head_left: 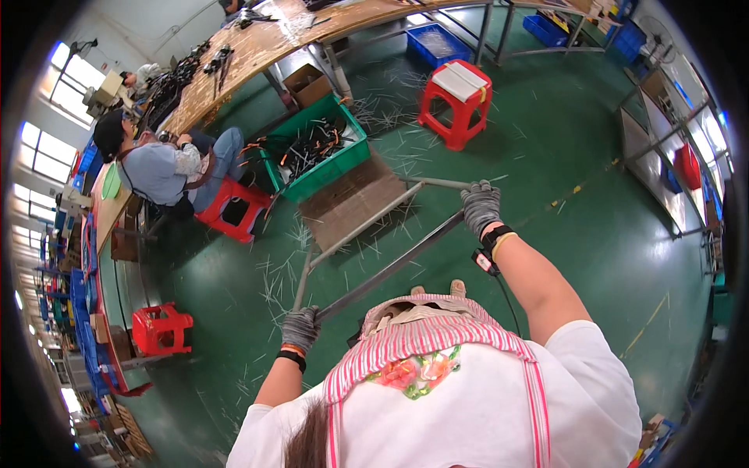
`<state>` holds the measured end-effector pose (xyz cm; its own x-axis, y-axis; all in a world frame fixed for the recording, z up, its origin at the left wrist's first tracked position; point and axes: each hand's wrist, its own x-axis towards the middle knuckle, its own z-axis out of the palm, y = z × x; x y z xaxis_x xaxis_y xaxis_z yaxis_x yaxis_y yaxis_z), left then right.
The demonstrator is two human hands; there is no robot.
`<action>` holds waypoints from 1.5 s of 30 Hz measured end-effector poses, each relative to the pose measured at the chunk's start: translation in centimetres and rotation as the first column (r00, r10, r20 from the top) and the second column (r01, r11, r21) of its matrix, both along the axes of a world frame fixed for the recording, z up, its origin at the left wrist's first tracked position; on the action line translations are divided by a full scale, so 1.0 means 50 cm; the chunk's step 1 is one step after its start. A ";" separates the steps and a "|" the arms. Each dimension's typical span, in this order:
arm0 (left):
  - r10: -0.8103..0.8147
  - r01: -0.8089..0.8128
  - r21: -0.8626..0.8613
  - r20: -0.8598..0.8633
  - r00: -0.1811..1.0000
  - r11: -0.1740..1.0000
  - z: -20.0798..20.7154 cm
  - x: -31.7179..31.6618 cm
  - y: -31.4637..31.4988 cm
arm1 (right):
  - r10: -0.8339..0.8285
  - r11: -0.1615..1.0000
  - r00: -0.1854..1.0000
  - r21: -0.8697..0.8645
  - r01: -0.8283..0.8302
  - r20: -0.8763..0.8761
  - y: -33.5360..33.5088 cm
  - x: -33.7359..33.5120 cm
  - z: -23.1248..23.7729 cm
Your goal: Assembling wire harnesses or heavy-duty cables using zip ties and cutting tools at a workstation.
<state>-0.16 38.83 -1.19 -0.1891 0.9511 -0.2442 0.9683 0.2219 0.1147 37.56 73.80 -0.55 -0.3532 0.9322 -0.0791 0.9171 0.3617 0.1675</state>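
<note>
In the head view, your left hand point(300, 328) and right hand point(481, 206), both in grey knit gloves, were closed around opposite ends of one dark grey metal handle bar point(390, 268), spread wide, probably for even steering. It joined one flat brown trolley point(355, 196) ahead of you. One green plastic crate point(331, 171) of jumbled black parts point(312, 148) sat toward the far end, likely away from your legs. Three red plastic stools point(146, 331) showed; one seated a co-worker point(160, 171).
</note>
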 end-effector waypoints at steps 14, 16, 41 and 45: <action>0.443 -0.443 -0.186 -0.043 0.895 0.877 -0.016 -0.128 0.107 | 0.044 0.989 0.999 -0.141 -0.041 0.021 0.080 -0.122 0.031; 0.396 -0.409 -0.149 -0.111 0.912 0.900 -0.021 -0.157 0.100 | 0.049 0.980 0.999 -0.191 -0.048 0.001 0.085 -0.148 0.042; 0.346 -0.463 -0.287 -0.374 0.860 0.839 0.003 -0.231 0.160 | 0.159 0.976 0.987 -0.148 -0.161 -0.030 0.098 -0.189 0.029; 0.387 -0.506 -0.296 -0.378 0.841 0.810 -0.002 -0.240 0.134 | 0.378 0.926 0.906 0.068 -0.372 -0.191 0.061 -0.120 0.004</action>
